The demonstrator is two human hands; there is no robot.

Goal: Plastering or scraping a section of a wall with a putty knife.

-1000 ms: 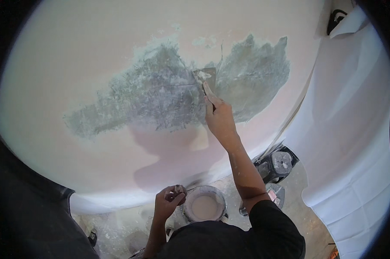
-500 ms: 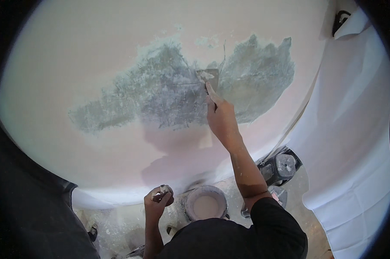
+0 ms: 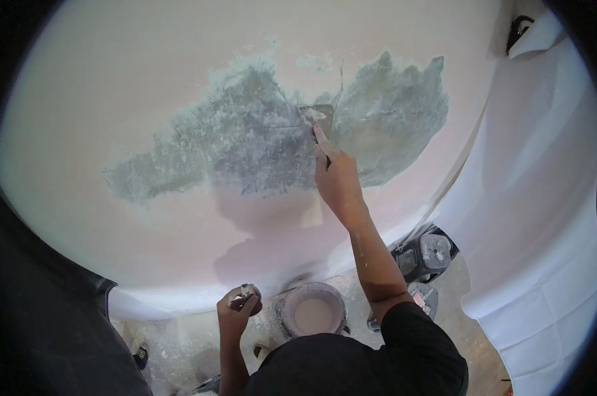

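My right hand [image 3: 338, 177] reaches up and grips a putty knife [image 3: 322, 117], its forefinger stretched along the blade. White paste sticks to the blade, which lies against the wall [image 3: 140, 79]. Around it spreads a rough grey patch [image 3: 391, 125] with ragged edges, set in the pale surface; a thin crack runs just above the blade. Low on the left, my left hand [image 3: 232, 320] is closed on a small dark, rounded thing [image 3: 249, 292] smeared with white; its kind is not clear. Most of that thing is covered by the fingers.
Below the wall stands a bucket [image 3: 339, 300] holding pale paste. A dark, plaster-splashed stool [image 3: 437, 252] is to its right. White sheeting [image 3: 536, 198] hangs on the right, black sheeting [image 3: 54, 310] on the left. White spatter covers the floor [image 3: 173, 343]. A shoe [image 3: 141, 356] shows at lower left.
Almost nothing differs. The whole view has shifted slightly, and the putty knife stays at nearly the same spot on the patch. Both hands keep their holds.
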